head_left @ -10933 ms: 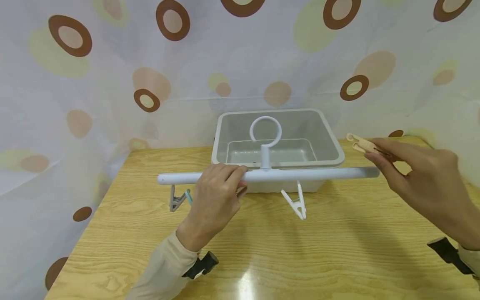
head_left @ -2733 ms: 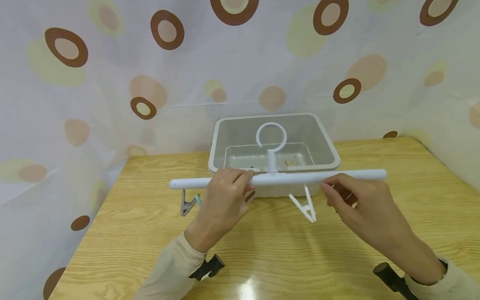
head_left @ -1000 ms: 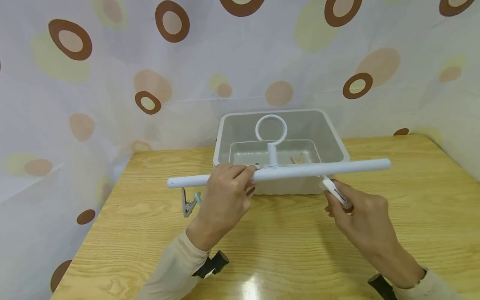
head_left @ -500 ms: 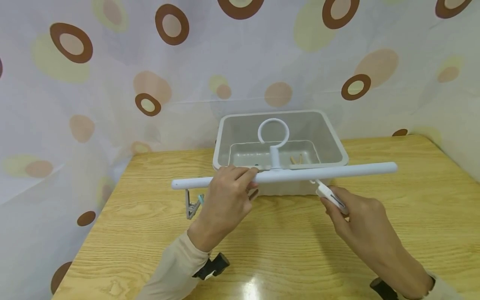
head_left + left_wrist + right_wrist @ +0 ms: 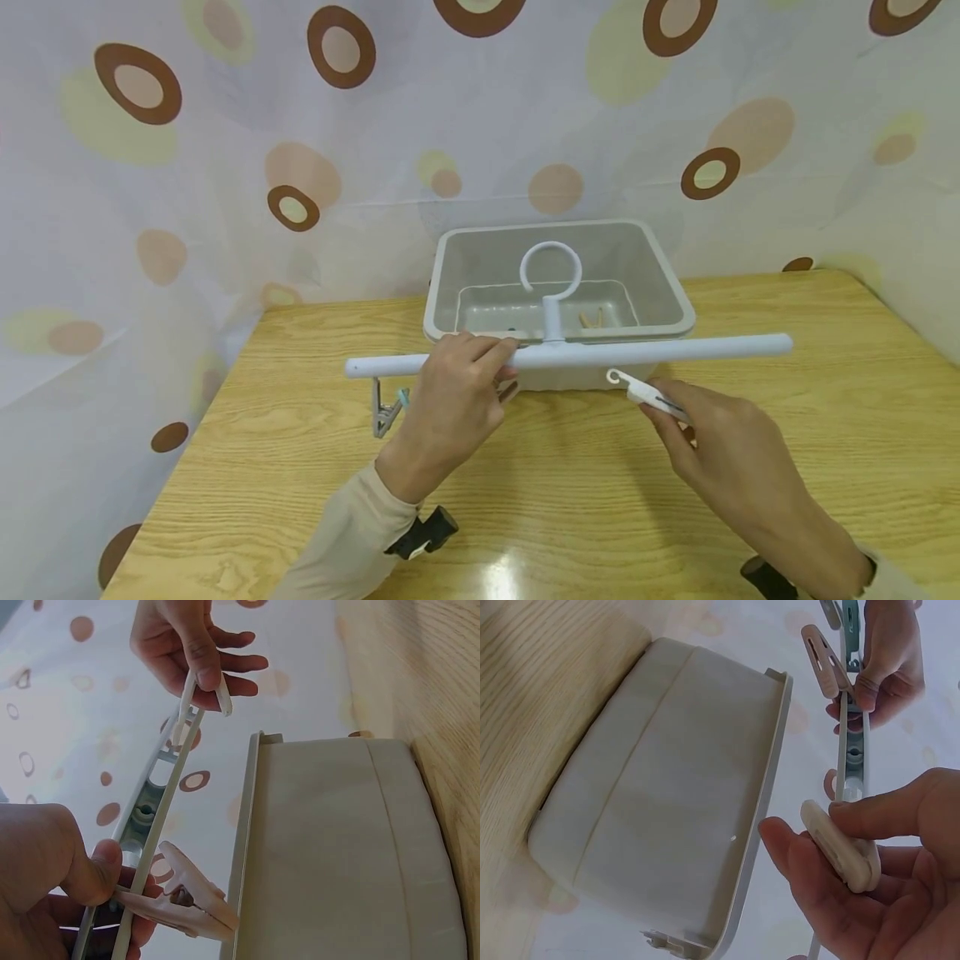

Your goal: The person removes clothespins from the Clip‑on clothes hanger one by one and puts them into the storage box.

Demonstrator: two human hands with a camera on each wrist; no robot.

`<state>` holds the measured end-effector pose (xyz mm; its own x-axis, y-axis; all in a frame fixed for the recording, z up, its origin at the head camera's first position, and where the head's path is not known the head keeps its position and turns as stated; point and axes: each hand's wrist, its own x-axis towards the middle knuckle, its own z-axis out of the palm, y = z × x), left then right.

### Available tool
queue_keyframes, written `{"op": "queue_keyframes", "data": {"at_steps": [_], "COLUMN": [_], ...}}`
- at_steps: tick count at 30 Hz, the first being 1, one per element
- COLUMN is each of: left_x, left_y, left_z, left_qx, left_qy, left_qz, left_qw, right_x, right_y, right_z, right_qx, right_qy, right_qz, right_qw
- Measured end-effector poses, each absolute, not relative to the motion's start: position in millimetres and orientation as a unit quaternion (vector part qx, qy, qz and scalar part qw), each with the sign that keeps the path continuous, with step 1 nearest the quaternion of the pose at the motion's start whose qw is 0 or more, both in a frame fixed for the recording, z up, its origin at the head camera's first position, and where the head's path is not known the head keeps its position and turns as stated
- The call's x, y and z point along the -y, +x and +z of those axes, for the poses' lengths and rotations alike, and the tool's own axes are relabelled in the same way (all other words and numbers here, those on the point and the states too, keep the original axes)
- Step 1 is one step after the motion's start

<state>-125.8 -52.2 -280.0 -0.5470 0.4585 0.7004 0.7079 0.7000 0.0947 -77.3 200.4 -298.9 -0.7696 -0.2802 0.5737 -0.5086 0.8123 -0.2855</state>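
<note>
My left hand (image 5: 457, 400) grips a white hanger bar (image 5: 675, 347) left of its ring hook (image 5: 551, 271), holding it level in front of a grey bin. Just below the bar's right half, my right hand (image 5: 727, 450) pinches a white clothespin (image 5: 648, 395); its small hooked end shows free of the bar. In the right wrist view the clothespin (image 5: 840, 847) lies between thumb and fingers. A grey clothespin (image 5: 381, 408) hangs at the bar's left end beside a teal one (image 5: 404, 397). A pinkish clothespin (image 5: 184, 896) hangs next to my left fingers in the left wrist view.
The grey bin (image 5: 562, 231) stands at the back of the wooden table (image 5: 315, 500), with a beige clothespin (image 5: 587, 320) lying inside it. A patterned cloth (image 5: 480, 108) hangs behind the table and down its left side.
A beige clothespin from my right hand came to lie in the bin. The white clothespin hung from the bar; my right hand took hold of it and its hooked end came off below.
</note>
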Motion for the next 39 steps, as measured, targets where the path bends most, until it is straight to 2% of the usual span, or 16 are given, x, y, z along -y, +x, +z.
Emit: {"op": "queue_keyframes", "data": {"at_steps": [15,25,39], "left_x": [50,47,46], "left_y": [-125,-125,-127], "left_z": [-283,-285,-291], "left_qx": [0.857,0.861,0.867], "left_qy": [-0.349,-0.357,-0.353], "left_qz": [-0.179,-0.187,-0.174], "left_qw": [0.333,0.309,0.304], "right_x": [-198,-197,-199], "right_y": [-73,-72,-74], "right_z": [-299,-297,-298], "right_qx": [0.919,0.916,0.917], "right_qy": [0.225,0.233,0.232], "right_qz": [0.211,0.224,0.226], "right_qw": [0.246,0.237,0.232]}}
